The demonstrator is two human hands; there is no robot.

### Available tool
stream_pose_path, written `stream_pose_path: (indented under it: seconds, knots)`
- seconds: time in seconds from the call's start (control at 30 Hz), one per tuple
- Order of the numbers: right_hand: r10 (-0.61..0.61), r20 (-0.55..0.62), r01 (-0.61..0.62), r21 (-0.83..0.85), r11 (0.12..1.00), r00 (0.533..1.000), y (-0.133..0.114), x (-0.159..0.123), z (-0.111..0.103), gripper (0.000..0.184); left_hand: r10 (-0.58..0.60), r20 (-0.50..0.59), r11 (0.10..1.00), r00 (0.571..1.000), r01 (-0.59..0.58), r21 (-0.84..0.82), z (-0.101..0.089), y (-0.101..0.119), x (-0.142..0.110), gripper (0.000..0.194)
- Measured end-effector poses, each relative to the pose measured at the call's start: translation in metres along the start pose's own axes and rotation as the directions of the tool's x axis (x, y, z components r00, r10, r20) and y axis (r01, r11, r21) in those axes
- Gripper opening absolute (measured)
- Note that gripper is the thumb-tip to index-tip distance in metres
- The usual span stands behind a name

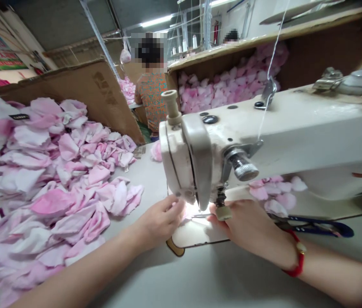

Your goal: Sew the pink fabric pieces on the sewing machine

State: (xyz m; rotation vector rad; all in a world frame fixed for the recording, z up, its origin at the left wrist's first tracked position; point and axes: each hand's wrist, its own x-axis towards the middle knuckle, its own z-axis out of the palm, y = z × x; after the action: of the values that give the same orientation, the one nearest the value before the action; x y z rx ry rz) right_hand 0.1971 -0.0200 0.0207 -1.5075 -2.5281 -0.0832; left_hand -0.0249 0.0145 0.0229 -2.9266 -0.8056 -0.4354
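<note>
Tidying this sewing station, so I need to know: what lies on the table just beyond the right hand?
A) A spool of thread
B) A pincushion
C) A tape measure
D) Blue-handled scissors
D. Blue-handled scissors lie on the sewing table just past the right hand.

Head-worn view; facing forward and down, close above a sewing machine (283, 128)

Left hand (161, 220) and right hand (248, 226) bare, left forearm (81, 269) and right forearm (338, 273) bare too, running out of frame at bottom edge and right edge. Right wrist carries a thin red cord bracelet (301, 262), single oval pale bead (301, 247) on it, sitting snug
</note>
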Motion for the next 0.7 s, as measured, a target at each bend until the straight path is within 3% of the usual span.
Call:
stream_pose_path:
  seconds: [0.13,0.23,0.37,0.53,0.7]
  knots:
    - [0.005,-0.004,-0.005,0.035,0.999,1.000,0.000,0.000,0.000,0.020,0.226,0.032,0.956,0.974,-0.228,0.186,-0.006,0.005,0.003,0.028]
    - [-0.003,-0.017,0.004,0.062,0.998,1.000,0.000,0.000,0.000,0.020,0.289,0.030,0.938,0.957,-0.289,0.192,-0.012,0.006,0.006,0.026]
    - [0.001,-0.018,0.001,0.094,0.996,1.000,0.000,0.000,0.000,0.020,0.173,0.050,0.982,0.984,-0.176,0.063,-0.008,0.004,0.010,0.022]
    - [-0.003,0.048,-0.003,0.130,0.992,0.999,0.001,-0.001,-0.001,0.016,-0.027,-0.017,0.998,0.999,0.028,0.052,0.003,0.008,0.009,0.024]
    - [-0.013,0.035,0.008,0.129,0.992,0.999,0.001,-0.001,0.000,0.017,0.093,-0.013,0.995,0.996,-0.094,-0.019,-0.003,0.009,0.009,0.022]
